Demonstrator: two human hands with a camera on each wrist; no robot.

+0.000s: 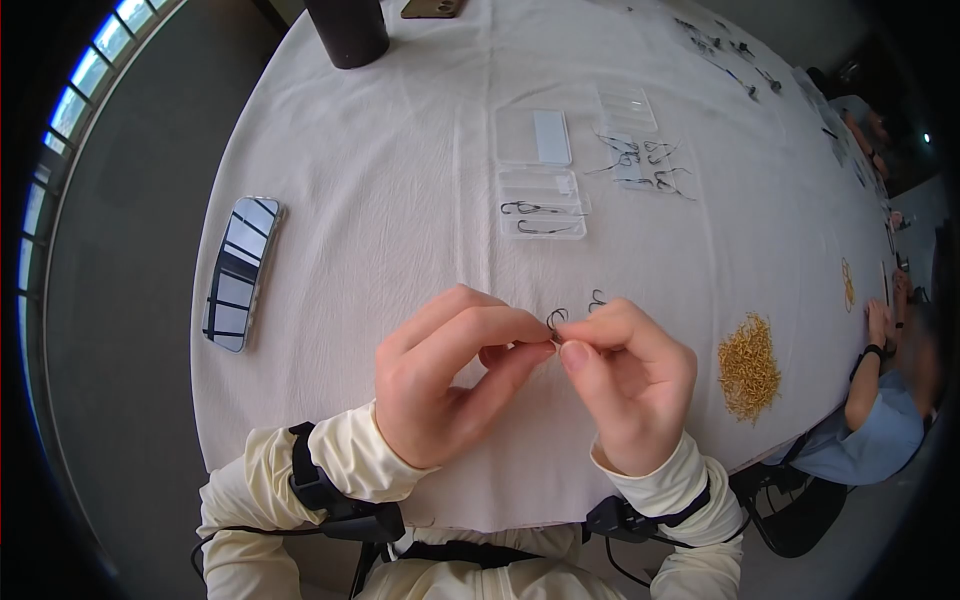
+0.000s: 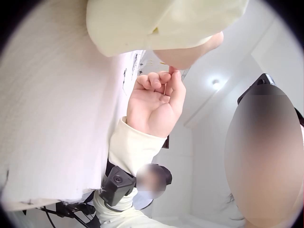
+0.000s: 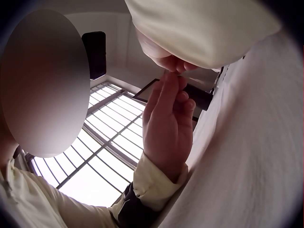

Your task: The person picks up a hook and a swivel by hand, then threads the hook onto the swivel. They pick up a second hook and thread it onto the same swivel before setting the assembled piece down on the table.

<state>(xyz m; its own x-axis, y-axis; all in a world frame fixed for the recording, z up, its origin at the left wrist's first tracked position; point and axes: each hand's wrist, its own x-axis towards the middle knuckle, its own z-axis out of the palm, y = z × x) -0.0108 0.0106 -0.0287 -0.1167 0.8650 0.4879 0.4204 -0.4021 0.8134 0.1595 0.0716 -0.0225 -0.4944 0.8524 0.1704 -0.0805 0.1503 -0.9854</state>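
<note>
A dark multi-pronged fishing hook [image 1: 557, 317] is between the two hands, its curved points showing above the fingertips. My left hand [image 1: 440, 365] pinches it with thumb and forefinger from the left. From the other side my right hand [image 1: 640, 375] pinches at the same spot, its thumb and forefinger almost meeting the left fingertips. The hook's lower end is hidden by the fingers. Just beyond the right forefinger lies another dark hook [image 1: 597, 300] on the cloth. In the left wrist view the right hand [image 2: 154, 109] shows its palm, with the other fingers loosely curled.
Ahead stands an open clear box [image 1: 540, 187] with hooks, and another box [image 1: 626, 110] with several hooks around it. Right is a heap of small golden pieces [image 1: 750, 370]. A phone [image 1: 242, 275] lies left; a dark cup [image 1: 347, 35] stands behind. Another person [image 1: 885, 425] sits at right.
</note>
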